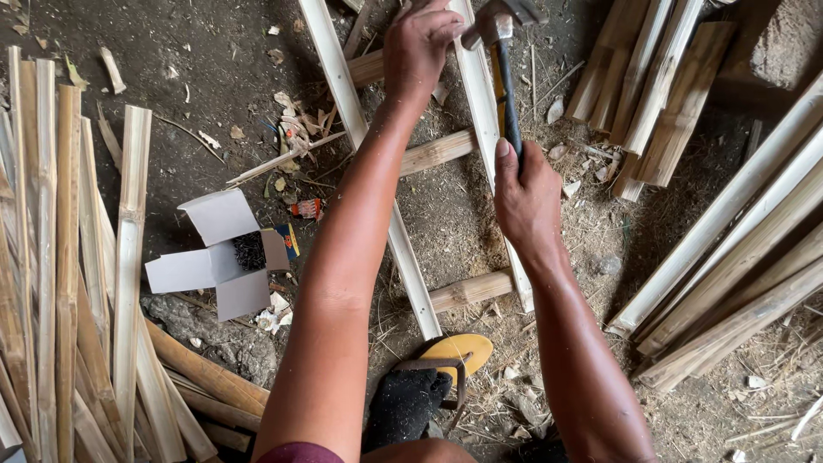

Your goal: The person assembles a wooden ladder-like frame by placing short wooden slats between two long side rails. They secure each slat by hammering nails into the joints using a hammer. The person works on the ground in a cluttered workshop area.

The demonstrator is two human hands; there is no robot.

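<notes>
Right hand (525, 193) is clenching round the hammer (504, 77) handle, head up at 12 o'clock, just beside the left hand (420, 41). Left hand is pressing down w/ fingers curled at the top of the frame (403, 249), prob. pinching a nail, too small to tell. Frame is lying on the dirt floor (214, 77): two pale rails w/ cross rungs (439, 151) btwn them. An open box (225, 257) of nails is sitting at 9 o'clock. Bamboo slats (69, 283) are lying at 8 o'clock, more slats at 3 o'clock. A foot in a yellow sandal (454, 353) is resting at 6 o'clock.
</notes>
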